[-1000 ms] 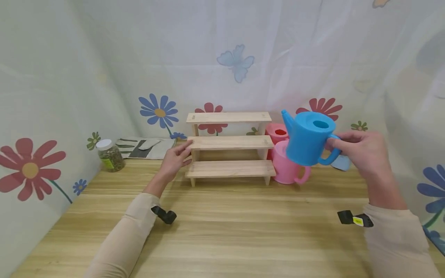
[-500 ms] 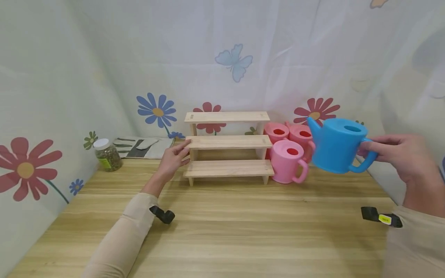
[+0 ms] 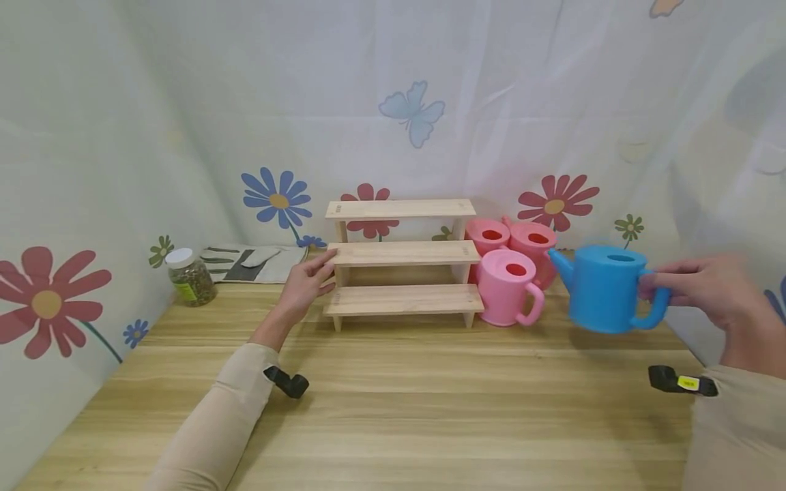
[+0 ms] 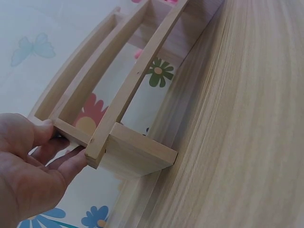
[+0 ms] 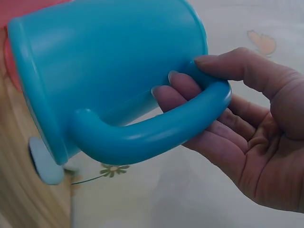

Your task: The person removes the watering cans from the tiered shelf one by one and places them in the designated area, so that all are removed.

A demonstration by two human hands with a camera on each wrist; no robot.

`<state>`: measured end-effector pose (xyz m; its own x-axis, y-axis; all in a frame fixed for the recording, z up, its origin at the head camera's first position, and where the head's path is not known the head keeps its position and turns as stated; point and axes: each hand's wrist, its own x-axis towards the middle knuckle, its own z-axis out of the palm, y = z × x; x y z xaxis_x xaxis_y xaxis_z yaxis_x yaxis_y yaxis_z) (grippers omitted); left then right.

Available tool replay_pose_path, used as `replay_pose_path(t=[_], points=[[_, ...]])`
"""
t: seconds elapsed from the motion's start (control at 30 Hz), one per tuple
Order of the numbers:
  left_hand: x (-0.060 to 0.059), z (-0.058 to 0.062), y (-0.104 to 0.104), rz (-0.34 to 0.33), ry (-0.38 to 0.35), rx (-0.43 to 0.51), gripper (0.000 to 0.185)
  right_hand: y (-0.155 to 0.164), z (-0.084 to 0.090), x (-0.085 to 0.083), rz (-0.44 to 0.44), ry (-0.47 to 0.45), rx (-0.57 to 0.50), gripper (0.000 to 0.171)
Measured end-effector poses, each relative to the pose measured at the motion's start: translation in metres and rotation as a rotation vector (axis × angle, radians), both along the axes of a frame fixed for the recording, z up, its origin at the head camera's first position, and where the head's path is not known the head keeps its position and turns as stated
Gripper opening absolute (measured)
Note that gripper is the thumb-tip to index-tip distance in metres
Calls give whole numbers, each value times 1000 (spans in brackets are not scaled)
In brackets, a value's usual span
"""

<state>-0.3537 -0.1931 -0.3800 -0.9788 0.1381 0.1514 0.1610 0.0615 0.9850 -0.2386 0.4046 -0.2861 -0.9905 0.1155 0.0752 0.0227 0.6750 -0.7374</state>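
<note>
A blue watering can (image 3: 604,290) hangs upright at the right, its spout pointing left. My right hand (image 3: 706,283) holds it by the handle (image 5: 156,130), fingers curled through the loop and thumb on top. Whether its base touches the table cannot be told. In the middle stands a three-step wooden shelf (image 3: 402,254). At its left end my left hand (image 3: 305,283) grips the middle step, thumb above and fingers beneath, as the left wrist view shows. Pink watering cans (image 3: 505,290) stand close against the shelf's right side, one in front of two others.
A jar with a white lid (image 3: 190,278) stands at the back left. Beside it lie grey-and-white gloves (image 3: 258,262). A small pale blue object (image 5: 46,161) is behind the blue can. Printed curtains (image 3: 295,82) close off the back and sides of the wooden table (image 3: 393,402).
My right hand has carried the blue watering can to the right and then lower, uncovering the pink cans. My left hand has stayed at the shelf.
</note>
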Motion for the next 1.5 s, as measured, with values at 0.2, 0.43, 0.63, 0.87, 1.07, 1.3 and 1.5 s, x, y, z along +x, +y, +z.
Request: replay_pose_path(t=[0.2,0.43,0.63,0.87,1.07,1.3,1.5], points=[[-1,-1,-1,-4,-3,8,41,-1,-13,-12,103,-99,-51,69],[-2,-2,-1,-6,-1,5,41,-13,-24,-22,136,-167,-60,71],[-3,-4,-2,14,9,-6,40,-21,-34,-31,140,-196,-81,72],[-2,-3,-3,3,8,-1,41,-23,-39,-38,160,-231,-135,70],[9,7,1,-28,-9,26,42,-25,-45,-38,153,-291,-126,70],[13,10,1,-9,-10,11,42,-30,-49,-40,174,-287,-109,71],[2,1,0,-9,6,21,41,-29,-50,-40,182,-286,-111,65]])
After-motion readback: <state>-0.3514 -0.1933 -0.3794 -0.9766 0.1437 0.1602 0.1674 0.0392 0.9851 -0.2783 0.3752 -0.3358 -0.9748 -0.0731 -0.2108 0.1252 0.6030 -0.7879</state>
